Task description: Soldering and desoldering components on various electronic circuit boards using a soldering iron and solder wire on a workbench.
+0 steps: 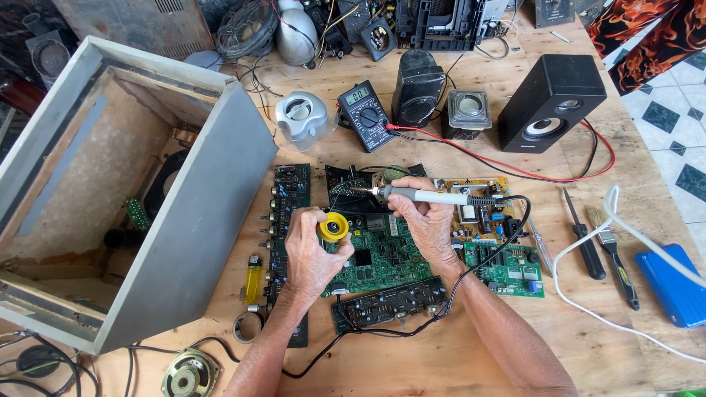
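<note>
Near the centre of the frame, my right hand (421, 220) grips a soldering iron (426, 196). Its long axis runs almost level across the picture; the metal tip points toward the left, and the dark cord end points toward the right. The tip sits just above the upper edge of the green circuit board (382, 257), near a small black board at upper centre; whether it touches anything I cannot tell. My fingers are closed around the grey handle, knuckles up, wrist angled down toward the lower right of the frame.

Left of that, my left hand (312, 250) holds a yellow solder spool (334, 226). The fingers are curled around the spool's rim, its open core facing the camera. This forearm enters from the lower centre and rises toward the board.

A multimeter (365, 114) lies at upper centre, a black speaker (551, 103) at upper right, a grey open cabinet (132, 191) at left.
</note>
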